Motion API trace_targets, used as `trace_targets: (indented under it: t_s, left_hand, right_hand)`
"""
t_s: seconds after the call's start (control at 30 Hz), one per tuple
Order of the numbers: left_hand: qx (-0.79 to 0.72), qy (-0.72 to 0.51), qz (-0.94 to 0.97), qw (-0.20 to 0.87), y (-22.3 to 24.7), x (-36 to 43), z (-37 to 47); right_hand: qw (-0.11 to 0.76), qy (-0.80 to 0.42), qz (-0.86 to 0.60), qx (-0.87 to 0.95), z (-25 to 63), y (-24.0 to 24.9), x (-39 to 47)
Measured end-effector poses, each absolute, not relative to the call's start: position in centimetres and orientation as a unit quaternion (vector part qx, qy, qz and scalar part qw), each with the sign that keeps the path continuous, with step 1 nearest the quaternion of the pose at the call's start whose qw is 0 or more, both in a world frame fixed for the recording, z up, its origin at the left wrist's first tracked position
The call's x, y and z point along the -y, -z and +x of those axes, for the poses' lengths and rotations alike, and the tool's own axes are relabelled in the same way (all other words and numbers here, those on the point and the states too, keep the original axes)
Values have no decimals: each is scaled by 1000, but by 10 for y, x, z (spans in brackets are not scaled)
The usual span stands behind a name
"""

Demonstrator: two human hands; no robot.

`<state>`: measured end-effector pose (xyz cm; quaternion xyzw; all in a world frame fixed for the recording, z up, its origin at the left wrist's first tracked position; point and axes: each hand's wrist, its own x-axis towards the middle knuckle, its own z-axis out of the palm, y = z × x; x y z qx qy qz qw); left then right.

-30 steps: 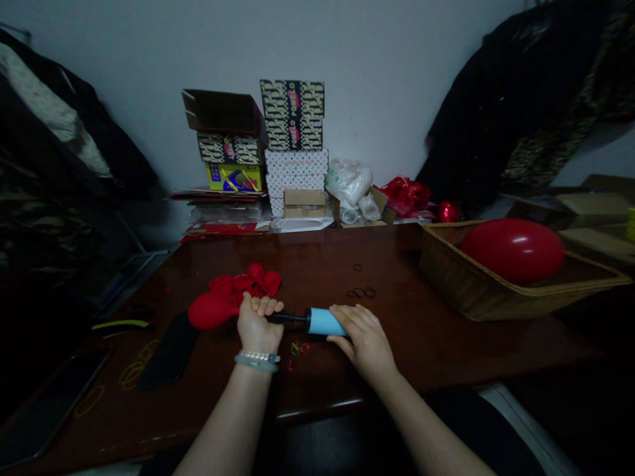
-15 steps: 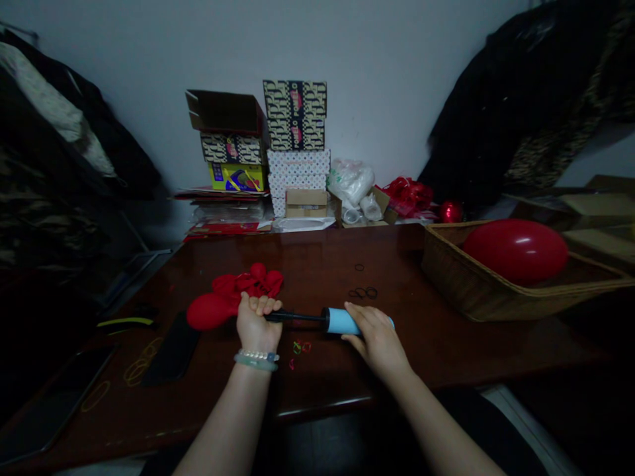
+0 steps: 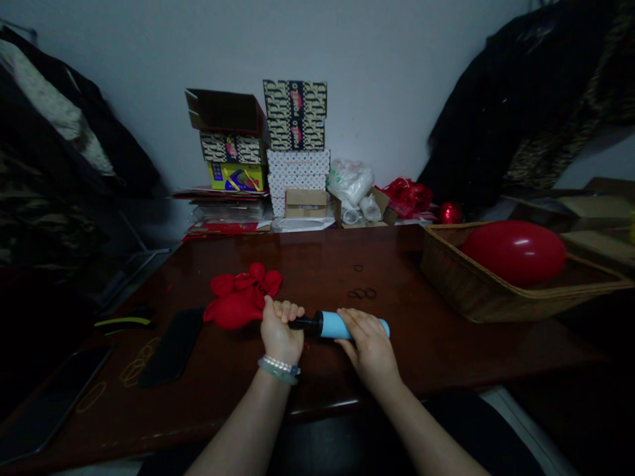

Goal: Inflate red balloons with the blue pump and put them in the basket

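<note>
My left hand (image 3: 282, 328) is closed around the black nozzle end of a balloon pump, pinching the neck of a partly filled red balloon (image 3: 233, 312) there. The balloon points left from my fist. My right hand (image 3: 368, 340) wraps the light blue body of the balloon pump (image 3: 335, 325), which is pushed close up to my left hand. Behind the balloon lies a bunch of limp red balloons (image 3: 245, 280). Beyond my right hand are several thin black rubber bands (image 3: 364, 293).
A wicker basket (image 3: 459, 284) with a big inflated red balloon (image 3: 516, 253) stands at the right. On the left lie a dark phone-like slab (image 3: 171, 347), yellow rubber bands (image 3: 133, 371) and a tablet-like device (image 3: 54, 403). Stacked boxes (image 3: 297, 172) line the back wall.
My left hand, with the red balloon, has moved right toward the blue pump body, so the black rod between is now pushed in. The balloon hangs nearer the loose bunch.
</note>
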<state>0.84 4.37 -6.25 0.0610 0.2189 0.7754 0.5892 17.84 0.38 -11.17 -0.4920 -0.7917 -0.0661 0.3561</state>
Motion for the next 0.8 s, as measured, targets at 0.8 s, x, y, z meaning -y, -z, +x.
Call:
trace_targets:
  t_s: [0.8]
  left_hand:
    - [-204, -786, 70, 579, 61, -45, -15]
  right_hand:
    - [366, 82, -469, 800, 191, 113, -11]
